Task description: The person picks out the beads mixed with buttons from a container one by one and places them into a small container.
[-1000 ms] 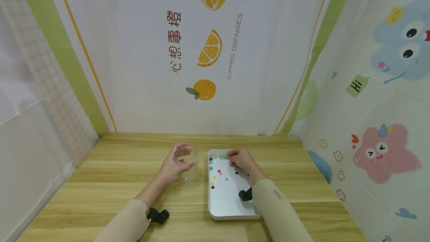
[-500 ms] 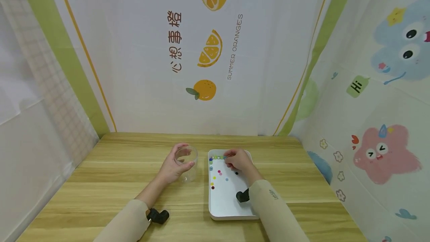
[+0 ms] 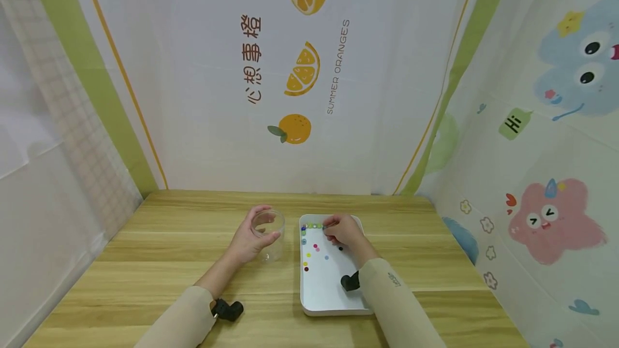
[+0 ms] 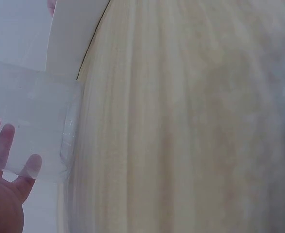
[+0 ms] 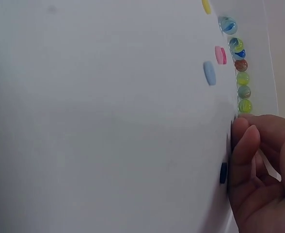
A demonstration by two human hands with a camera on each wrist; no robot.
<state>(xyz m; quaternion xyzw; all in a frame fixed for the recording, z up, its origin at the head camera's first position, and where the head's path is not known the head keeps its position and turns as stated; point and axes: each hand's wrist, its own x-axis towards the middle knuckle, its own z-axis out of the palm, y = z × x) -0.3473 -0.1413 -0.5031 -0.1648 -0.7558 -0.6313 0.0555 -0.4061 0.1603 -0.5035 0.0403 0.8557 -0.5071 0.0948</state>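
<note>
My left hand point(image 3: 251, 239) holds a clear plastic cup point(image 3: 272, 248) upright beside the tray, fingers and thumb spread round its side. The left wrist view shows fingertips point(image 4: 33, 165) against the clear wall of the cup point(image 4: 40, 111). My right hand point(image 3: 342, 231) is inside the white tray point(image 3: 333, 297) at its far edge. There its curled fingers and thumb pinch at the end of a row of glass marbles point(image 3: 314, 226); the marble at the fingertips is mostly hidden. In the right wrist view, the right hand point(image 5: 266, 170) touches the row beside a yellow-green marble point(image 5: 245, 106).
Small flat coloured discs lie in the tray, among them a pink one point(image 3: 316, 246), a light blue one point(image 3: 326, 258), a dark red one point(image 3: 307, 269) and a black one point(image 5: 223, 173). More marbles line the tray's left side. The wooden table point(image 3: 145, 262) meets a printed cloth point(image 3: 203, 165) behind.
My right hand has moved slightly left along the tray's far edge, and its fingers now cover the end of the marble row. The left hand and cup have stayed still.
</note>
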